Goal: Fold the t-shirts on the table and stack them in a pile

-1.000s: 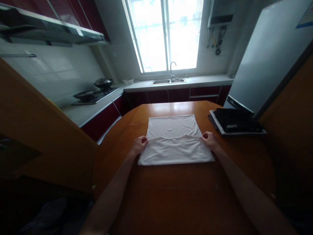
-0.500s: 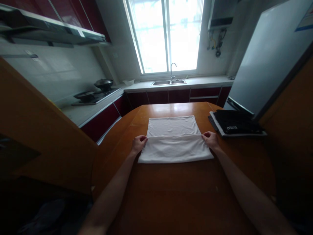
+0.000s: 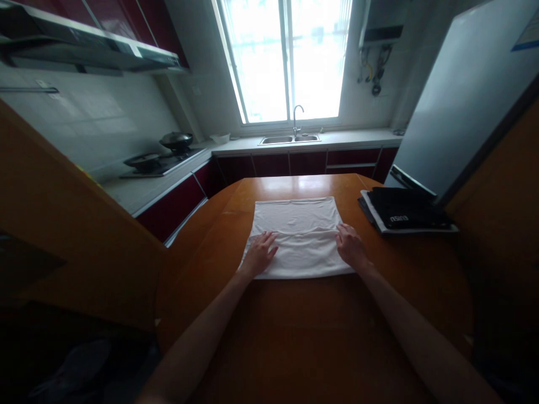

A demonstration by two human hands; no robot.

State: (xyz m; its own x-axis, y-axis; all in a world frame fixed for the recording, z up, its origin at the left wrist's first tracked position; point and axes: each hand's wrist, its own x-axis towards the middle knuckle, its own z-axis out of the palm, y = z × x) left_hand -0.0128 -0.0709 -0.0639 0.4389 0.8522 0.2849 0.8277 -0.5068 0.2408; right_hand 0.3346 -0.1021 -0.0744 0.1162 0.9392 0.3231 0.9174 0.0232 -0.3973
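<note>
A white cloth garment lies on the wooden table, its near part folded back over itself so that a loose edge runs across its middle. On the left side of the folded layer rests my left hand, palm down with its fingers stretched out. My right hand is at the right end of that edge, fingers extended and touching the cloth. Neither hand grips the fabric. Light wrinkles show along the folded layer.
Folded black and white clothes are stacked at the table's right, near the fridge. Beyond the table run a counter with a sink and a stove with pans. A wooden panel stands at the left.
Both hands have let go of the cloth's folded edge. My left hand has moved right and nearer onto the cloth; my right hand has shifted slightly left. Their fingers have spread out.
</note>
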